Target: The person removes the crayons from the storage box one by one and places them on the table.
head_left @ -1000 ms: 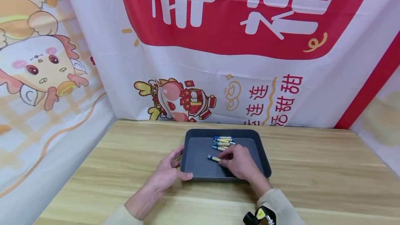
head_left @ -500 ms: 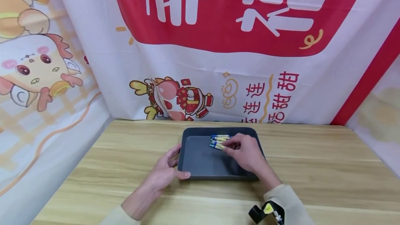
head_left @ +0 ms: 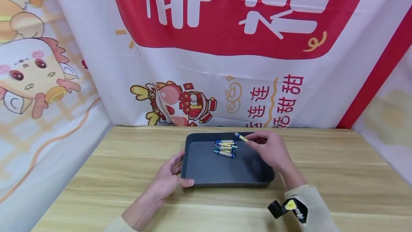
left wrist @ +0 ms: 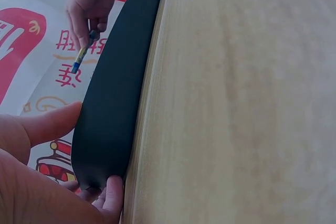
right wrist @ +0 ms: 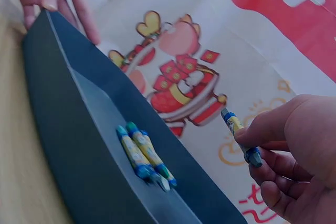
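My left hand [head_left: 167, 178] grips the near left corner of a dark grey rectangular tray [head_left: 206, 169], thumb on the front rim and fingers along the side. Between the thumb and fingers of my right hand [head_left: 271, 148] is a crayon [head_left: 240, 137] with a yellow wrapper and blue bands. It is held tilted over the tray's back right part, and in the right wrist view the crayon [right wrist: 241, 137] shows a grey-blue tip. Several similar crayons [head_left: 225, 148] lie side by side in the tray, toward its back; the right wrist view shows blue and green ends on these crayons [right wrist: 144, 156].
The tray stands on a light wooden table [head_left: 138, 160]. Behind the table hangs a white cloth [head_left: 180, 60] with red print and cartoon figures. A patterned cloth [head_left: 38, 117] closes the left side. A small black device [head_left: 289, 208] is strapped to the right sleeve.
My right hand has gone from the tray's middle, past the row of crayons, up and to the right, a crayon in its fingers. The left hand keeps its grip on the tray.
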`<move>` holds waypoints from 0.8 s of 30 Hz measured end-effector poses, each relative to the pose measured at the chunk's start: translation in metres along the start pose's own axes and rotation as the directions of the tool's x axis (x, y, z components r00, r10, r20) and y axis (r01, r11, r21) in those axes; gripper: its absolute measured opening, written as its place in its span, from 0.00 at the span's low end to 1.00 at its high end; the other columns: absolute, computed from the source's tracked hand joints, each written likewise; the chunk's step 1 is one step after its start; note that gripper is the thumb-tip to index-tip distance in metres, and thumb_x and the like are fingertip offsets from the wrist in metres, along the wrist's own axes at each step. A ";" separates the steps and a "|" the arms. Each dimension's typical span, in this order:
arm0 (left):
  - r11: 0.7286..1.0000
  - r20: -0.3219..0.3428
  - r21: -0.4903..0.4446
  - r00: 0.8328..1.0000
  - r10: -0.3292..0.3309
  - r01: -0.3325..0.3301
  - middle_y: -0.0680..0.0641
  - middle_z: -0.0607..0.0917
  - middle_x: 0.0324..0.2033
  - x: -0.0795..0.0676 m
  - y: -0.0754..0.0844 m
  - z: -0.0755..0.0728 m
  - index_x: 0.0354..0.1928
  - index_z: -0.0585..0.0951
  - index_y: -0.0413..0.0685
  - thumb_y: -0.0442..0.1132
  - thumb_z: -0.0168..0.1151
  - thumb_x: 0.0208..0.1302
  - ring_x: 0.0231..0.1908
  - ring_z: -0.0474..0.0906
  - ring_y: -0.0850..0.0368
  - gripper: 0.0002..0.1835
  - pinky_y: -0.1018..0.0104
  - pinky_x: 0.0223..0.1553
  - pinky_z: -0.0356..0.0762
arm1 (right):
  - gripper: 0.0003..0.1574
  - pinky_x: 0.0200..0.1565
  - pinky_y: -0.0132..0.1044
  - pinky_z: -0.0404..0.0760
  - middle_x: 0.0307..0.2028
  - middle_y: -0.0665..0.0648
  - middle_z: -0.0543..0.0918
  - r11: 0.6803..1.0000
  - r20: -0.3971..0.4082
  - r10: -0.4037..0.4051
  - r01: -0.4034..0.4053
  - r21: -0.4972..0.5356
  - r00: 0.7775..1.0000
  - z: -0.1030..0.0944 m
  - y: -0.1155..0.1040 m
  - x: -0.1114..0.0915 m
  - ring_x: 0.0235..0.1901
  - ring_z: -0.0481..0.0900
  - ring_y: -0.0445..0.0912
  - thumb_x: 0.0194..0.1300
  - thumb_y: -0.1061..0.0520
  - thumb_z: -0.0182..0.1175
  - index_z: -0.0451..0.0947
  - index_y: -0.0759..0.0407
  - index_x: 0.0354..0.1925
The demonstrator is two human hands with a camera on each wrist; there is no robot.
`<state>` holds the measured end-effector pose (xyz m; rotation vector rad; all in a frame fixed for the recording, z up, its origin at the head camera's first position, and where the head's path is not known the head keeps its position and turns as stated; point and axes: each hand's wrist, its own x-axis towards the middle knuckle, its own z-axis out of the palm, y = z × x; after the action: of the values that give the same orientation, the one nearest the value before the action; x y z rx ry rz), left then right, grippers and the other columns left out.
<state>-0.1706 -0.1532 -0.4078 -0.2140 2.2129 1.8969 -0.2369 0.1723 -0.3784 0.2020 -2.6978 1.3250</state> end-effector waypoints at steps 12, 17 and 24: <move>1.000 -0.011 0.006 1.000 -0.003 0.003 0.39 0.61 0.83 0.001 0.000 -0.003 0.84 0.60 0.55 0.20 0.76 0.48 0.78 0.64 0.33 0.60 0.29 0.79 0.53 | 0.15 0.43 0.31 0.82 0.50 0.60 0.91 0.997 -0.083 0.073 -0.071 0.030 0.994 -0.020 0.031 0.009 0.44 0.85 0.45 0.70 0.53 0.70 0.91 0.56 0.52; 1.000 -0.006 0.011 1.000 -0.012 0.012 0.40 0.61 0.83 0.002 0.002 -0.002 0.84 0.59 0.56 0.21 0.76 0.50 0.78 0.64 0.34 0.60 0.31 0.79 0.54 | 0.15 0.44 0.29 0.81 0.50 0.60 0.92 0.996 -0.114 0.094 -0.094 0.009 0.989 -0.027 0.044 0.011 0.42 0.84 0.40 0.70 0.53 0.70 0.91 0.56 0.52; 1.000 -0.004 0.017 1.000 -0.015 0.015 0.40 0.61 0.83 0.003 0.001 0.000 0.84 0.60 0.56 0.21 0.76 0.50 0.78 0.64 0.34 0.60 0.30 0.79 0.54 | 0.18 0.48 0.33 0.81 0.50 0.59 0.92 0.984 -0.103 0.176 -0.176 0.004 0.979 -0.036 0.062 0.009 0.46 0.85 0.44 0.70 0.51 0.70 0.90 0.56 0.54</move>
<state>-0.1734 -0.1528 -0.4078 -0.2312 2.2229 1.8711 -0.2544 0.2379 -0.4025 -0.1063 -2.6835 1.3334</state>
